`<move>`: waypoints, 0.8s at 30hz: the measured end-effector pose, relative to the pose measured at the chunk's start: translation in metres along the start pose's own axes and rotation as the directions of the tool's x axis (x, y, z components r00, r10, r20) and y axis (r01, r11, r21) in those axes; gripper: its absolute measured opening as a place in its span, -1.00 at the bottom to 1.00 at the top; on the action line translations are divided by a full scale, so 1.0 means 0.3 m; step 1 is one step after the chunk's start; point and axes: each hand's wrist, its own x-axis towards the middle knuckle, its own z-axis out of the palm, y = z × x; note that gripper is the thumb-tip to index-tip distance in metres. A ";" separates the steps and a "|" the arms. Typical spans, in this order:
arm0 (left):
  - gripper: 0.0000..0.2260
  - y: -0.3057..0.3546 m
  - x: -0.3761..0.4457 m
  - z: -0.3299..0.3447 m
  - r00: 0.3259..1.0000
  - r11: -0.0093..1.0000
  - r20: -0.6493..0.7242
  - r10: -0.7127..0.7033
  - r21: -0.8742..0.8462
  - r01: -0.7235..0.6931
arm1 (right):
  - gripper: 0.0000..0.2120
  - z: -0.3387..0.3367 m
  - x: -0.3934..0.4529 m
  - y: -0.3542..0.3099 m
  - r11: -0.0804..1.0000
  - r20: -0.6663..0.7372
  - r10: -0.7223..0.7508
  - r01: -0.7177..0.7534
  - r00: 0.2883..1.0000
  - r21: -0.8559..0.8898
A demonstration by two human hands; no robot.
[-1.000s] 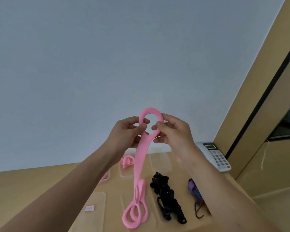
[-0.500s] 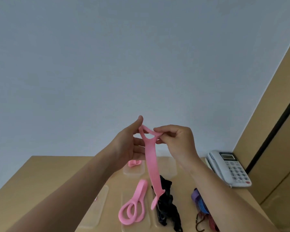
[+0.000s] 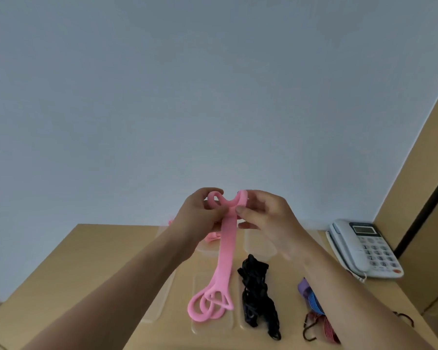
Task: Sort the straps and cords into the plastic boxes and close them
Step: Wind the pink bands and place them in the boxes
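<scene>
The left hand (image 3: 199, 213) is raised above the light wooden table (image 3: 91, 261), fingers curled round the looped top end of a long flat pink rubber strap (image 3: 225, 258). The strap hangs down, its lower loops over a clear plastic lid (image 3: 210, 324). The right hand (image 3: 268, 218) pinches the same top end with thumb and fingers. Below lie a bundle of black cords (image 3: 257, 291), then striped purple and red hooked cords (image 3: 314, 306). A white desk phone (image 3: 364, 248) sits far right.

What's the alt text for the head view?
Both hands, left hand and right hand, pinch the top of a pink strap above a wooden table. Below lie black cords, clear plastic boxes and a telephone.
</scene>
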 end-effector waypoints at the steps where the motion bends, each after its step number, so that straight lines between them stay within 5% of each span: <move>1: -0.76 0.000 0.003 -0.009 1.000 0.999 -0.014 0.021 0.044 -0.020 | -0.79 0.003 0.001 0.001 1.000 0.016 -0.018 0.018 1.000 -0.010; 8: -0.84 -0.012 0.014 -0.091 0.990 0.982 -0.005 0.139 0.131 -0.137 | -0.67 0.080 0.026 -0.006 1.000 -0.035 0.023 -0.023 0.999 0.014; 12: -0.88 -0.030 0.012 -0.128 0.986 0.983 -0.025 0.163 0.087 -0.161 | -0.91 0.130 0.038 -0.014 0.997 -0.053 0.065 -0.062 0.997 0.048; 15: -0.85 -0.037 0.010 -0.147 0.983 0.984 -0.068 0.172 0.055 -0.168 | -0.77 0.165 0.059 -0.009 0.979 -0.084 0.166 -0.154 0.982 0.131; 20: -0.76 -0.044 -0.018 -0.176 0.983 0.983 -0.038 0.181 -0.014 -0.182 | -0.85 0.200 0.057 -0.001 0.949 -0.039 0.251 -0.238 0.967 0.206; 24: -0.84 -0.061 -0.027 -0.202 0.981 0.981 -0.058 0.184 -0.055 -0.187 | -0.62 0.217 0.044 0.003 0.915 0.051 0.275 -0.278 0.960 0.293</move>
